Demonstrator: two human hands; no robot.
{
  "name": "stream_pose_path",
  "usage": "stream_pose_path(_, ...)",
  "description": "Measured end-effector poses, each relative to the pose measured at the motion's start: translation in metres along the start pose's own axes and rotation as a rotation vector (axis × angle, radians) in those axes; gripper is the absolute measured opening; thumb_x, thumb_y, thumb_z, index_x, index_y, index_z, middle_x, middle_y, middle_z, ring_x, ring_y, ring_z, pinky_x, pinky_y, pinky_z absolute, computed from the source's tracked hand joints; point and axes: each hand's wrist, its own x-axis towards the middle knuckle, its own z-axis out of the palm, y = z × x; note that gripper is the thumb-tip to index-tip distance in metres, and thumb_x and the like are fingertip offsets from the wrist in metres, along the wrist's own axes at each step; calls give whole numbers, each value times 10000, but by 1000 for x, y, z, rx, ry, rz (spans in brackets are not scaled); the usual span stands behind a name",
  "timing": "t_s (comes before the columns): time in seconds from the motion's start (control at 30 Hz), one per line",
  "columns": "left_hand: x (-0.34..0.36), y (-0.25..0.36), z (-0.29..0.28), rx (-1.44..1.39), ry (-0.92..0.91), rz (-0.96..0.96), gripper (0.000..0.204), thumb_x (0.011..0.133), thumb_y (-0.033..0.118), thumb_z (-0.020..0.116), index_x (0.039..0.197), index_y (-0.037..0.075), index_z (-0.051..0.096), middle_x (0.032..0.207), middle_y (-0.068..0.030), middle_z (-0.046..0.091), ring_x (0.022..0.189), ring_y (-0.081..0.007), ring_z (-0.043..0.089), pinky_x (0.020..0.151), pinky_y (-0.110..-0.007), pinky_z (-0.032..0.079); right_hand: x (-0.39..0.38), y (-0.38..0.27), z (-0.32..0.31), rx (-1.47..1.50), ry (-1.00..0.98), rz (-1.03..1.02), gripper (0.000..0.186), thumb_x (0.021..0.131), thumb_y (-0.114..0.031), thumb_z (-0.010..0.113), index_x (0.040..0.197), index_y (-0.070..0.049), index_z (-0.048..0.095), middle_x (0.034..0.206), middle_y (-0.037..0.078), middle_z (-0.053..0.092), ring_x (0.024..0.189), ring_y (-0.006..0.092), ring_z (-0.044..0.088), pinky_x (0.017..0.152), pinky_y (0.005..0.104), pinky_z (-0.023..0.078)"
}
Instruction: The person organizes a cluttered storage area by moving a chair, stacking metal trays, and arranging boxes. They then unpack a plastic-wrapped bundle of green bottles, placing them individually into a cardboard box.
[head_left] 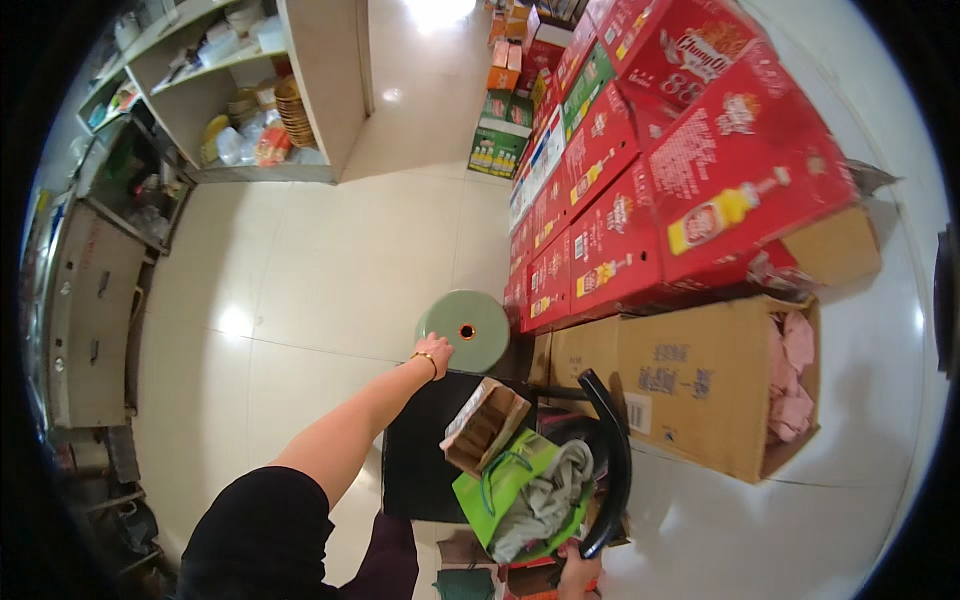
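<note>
My left hand (pixel 436 350) is closed on the upper edge of a black chair (pixel 420 450), beside a round sage-green stool (pixel 458 305) with a hole in its top. My right hand (pixel 577 568) is low at the chair's right, closed near the foot of its curved backrest (pixel 610 420); what it grips is partly hidden. A small open cardboard box (pixel 480 420) and a bright green bag (pixel 497 500) with grey cloth spilling out lie on the chair.
Stacked red drink cartons (pixel 715 170) line the right, with green ones (pixel 500 135) farther back. A large brown carton (pixel 680 380) with pink stuffing lies beside the chair. A shelf unit (pixel 335 140) stands upper left, a grey cabinet (pixel 95 320) at left, on a tiled floor (pixel 290 260).
</note>
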Motion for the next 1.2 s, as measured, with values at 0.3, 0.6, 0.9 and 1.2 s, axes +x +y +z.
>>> stream_pose_path(0.3, 148, -53, 91, 647, 51, 630, 472, 794, 230, 408, 1228, 353, 268, 1138, -36, 388, 1020, -157, 362, 763, -302, 303, -4, 23, -39, -348, 140, 68, 344, 677, -99, 609, 903, 103, 446, 719, 143, 532, 583, 195, 531, 483, 290, 431)
stream_pose_path(0.6, 169, -80, 105, 582, 189, 755, 577, 779, 254, 402, 1272, 381, 131, 1151, -95, 333, 1029, -172, 345, 773, -297, 294, -10, 27, -43, -258, 202, 190, 274, 695, -147, 606, 886, 5, 482, 652, 81, 518, 453, 123, 442, 365, 243, 330)
stream_pose_path(0.9, 240, -112, -12, 280, 537, -44, 573, 759, 178, 494, 1268, 204, 233, 1170, -127, 386, 1067, -290, 348, 865, -453, 293, -17, 20, -41, -223, 210, 291, 262, 723, -130, 565, 937, -40, 446, 583, 50, 480, 351, 109, 376, 295, 231, 277)
stream_pose_path(1.2, 1, -156, 104, -721, 593, -437, 597, 823, 391, 395, 1217, -39, 264, 1146, -261, 381, 1066, -387, 334, 916, -417, 247, -21, -76, 17, -258, 113, 255, 311, 675, -64, 588, 910, 105, 473, 802, 125, 546, 654, 178, 516, 555, 289, 436)
